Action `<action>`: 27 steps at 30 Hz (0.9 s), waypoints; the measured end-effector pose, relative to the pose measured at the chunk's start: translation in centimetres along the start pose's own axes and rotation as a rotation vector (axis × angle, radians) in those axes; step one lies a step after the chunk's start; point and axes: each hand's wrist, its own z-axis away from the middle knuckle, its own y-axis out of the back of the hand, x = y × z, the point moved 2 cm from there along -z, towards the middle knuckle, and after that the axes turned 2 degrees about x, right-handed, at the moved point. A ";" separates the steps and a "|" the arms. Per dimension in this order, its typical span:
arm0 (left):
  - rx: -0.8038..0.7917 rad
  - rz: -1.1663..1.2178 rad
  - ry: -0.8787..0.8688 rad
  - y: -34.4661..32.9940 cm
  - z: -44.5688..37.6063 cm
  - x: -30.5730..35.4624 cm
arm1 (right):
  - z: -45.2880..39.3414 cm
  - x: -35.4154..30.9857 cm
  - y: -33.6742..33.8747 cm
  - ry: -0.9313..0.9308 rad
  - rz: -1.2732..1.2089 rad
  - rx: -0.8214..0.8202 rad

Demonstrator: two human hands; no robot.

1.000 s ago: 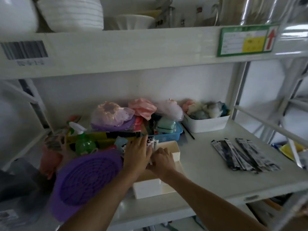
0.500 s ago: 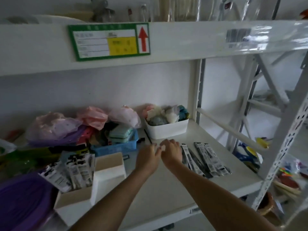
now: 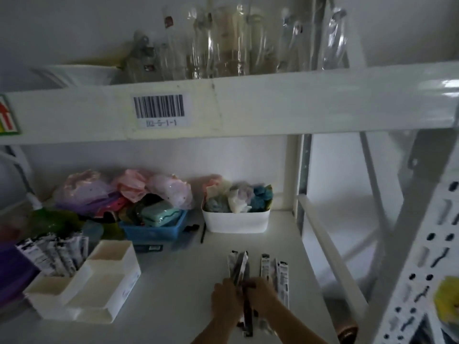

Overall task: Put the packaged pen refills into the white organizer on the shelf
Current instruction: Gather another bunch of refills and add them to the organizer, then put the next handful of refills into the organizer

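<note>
- Both hands are low on the shelf point(image 3: 173, 289), close together, gathering a bunch of refills point(image 3: 239, 265).
- The left hand point(image 3: 224, 302) curls around the near end of that bunch from the left, fingers closed against the packs.
- The right hand point(image 3: 263, 297) presses in from the right side, fingers bent over the same packs; the two hands hold the bunch between them.
- The far ends of the held packs fan out and point away from the person, toward the back of the shelf.
- Three more packs point(image 3: 278, 274) lie flat on the shelf just right of the hands, side by side.
- The organizer point(image 3: 106, 281) stands well apart to the left, near the shelf's front edge.
- A row of packs point(image 3: 53, 252) already leans upright in its left rear compartment; the other compartments look bare, though blur makes this hard to tell.
- A blue basket point(image 3: 155, 229) sits behind the organizer, and a white bin point(image 3: 236, 220) of cloth-like items stands behind the hands, by the back wall.
- A barcode label point(image 3: 159, 109) is stuck on the front of the shelf above.
</note>
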 end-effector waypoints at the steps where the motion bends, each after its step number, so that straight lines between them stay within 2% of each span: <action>1: 0.015 0.069 0.015 0.3 -0.2 -0.2 | -0.1 -0.2 0.1 0.013 0.007 0.028; 4: 0.086 0.337 0.075 1.7 -0.4 -1.0 | 0.5 -0.8 0.4 0.073 -0.049 0.103; 7: -0.033 0.656 0.070 3.3 -0.3 -0.9 | 1.1 -2.4 0.4 0.178 -0.138 0.033; 9: -0.090 0.759 0.019 4.2 -0.2 -0.9 | 1.2 -4.4 0.3 0.184 -0.191 -0.038; 12: -0.010 0.616 -0.049 6.1 1.0 -1.4 | 1.2 -7.7 0.2 0.243 -0.208 -0.029; 16: 0.354 0.220 -0.100 10.7 2.2 -4.6 | 2.0 -13.0 -1.9 0.405 -0.240 -0.156; 18: 0.475 0.178 -0.137 13.3 2.5 -6.9 | 2.7 -15.8 -3.7 0.479 -0.215 -0.140; 22: 0.421 0.502 -0.287 18.2 2.5 -12.0 | 3.7 -21.1 -8.0 0.576 -0.188 -0.065; 27: 0.412 0.417 -0.403 24.5 0.9 -20.8 | 4.4 -27.3 -14.9 0.650 -0.178 -0.028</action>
